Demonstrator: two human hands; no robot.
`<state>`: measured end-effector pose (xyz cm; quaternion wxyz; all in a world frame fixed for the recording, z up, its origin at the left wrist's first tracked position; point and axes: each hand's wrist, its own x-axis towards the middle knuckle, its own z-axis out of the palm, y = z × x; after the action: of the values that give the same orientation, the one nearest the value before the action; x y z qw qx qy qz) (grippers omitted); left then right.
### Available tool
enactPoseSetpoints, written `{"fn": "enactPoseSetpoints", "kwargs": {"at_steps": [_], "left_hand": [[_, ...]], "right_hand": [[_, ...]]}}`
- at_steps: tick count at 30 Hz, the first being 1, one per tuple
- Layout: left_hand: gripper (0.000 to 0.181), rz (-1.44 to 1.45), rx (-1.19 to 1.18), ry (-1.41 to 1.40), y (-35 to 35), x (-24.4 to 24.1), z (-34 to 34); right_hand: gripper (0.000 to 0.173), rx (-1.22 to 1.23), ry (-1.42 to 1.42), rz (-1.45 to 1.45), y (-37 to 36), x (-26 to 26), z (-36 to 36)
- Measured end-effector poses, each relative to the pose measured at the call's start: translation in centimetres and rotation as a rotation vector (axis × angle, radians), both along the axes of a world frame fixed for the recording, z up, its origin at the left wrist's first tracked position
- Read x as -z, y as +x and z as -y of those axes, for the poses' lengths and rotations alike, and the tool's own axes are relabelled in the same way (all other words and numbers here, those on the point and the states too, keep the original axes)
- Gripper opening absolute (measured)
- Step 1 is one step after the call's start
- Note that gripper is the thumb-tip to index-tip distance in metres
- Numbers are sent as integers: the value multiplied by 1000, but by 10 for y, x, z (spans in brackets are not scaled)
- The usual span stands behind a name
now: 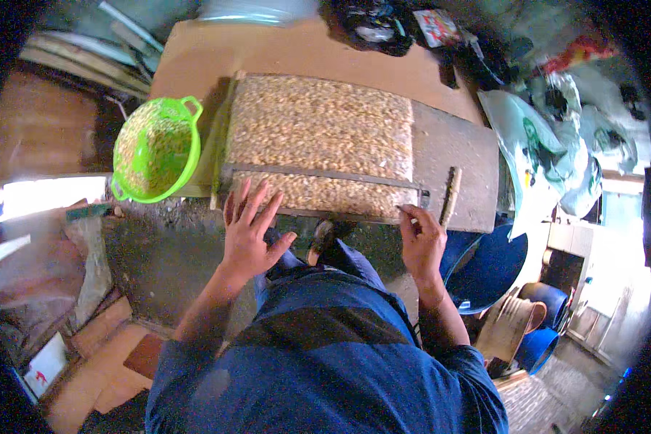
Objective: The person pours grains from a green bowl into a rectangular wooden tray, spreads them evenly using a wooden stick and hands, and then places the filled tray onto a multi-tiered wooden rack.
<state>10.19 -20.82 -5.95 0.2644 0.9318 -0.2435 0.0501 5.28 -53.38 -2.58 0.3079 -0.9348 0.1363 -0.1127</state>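
A flat layer of pale, grain-like pieces [320, 125] covers much of a grey board [455, 146] before me. A dark bar [325, 173] crosses the layer near its front. My left hand [252, 233] is at the front left corner of the layer, fingers spread, holding nothing that I can see. At the front right corner is my right hand [423, 238], thumb and fingertips pinched together on a small dark piece [401, 208], too small to name. A short rough stick [451, 196] lies on the board just right of that hand.
Left of the board sits a green plastic colander [192, 163] with similar pieces in it. Behind lies a brown sheet [298, 49] with dark bags beyond. Plastic bags [537, 146] hang at the right. Large blue barrels [488, 271] stand below the board's right end.
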Motion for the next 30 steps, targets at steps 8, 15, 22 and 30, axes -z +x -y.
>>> {"fn": "enactPoseSetpoints", "kwargs": {"at_steps": [8, 15, 22, 30], "left_hand": [[73, -72, 160, 97, -5, -8, 64], [75, -107, 153, 151, -10, -7, 75], [75, -116, 140, 139, -14, -8, 81], [80, -78, 246, 157, -7, -13, 134]], "right_hand": [[14, 39, -28, 82, 4, 15, 44], [16, -46, -152, -28, 16, 11, 40], [13, -74, -169, 78, 9, 4, 43], [13, 96, 85, 38, -31, 2, 65]]}}
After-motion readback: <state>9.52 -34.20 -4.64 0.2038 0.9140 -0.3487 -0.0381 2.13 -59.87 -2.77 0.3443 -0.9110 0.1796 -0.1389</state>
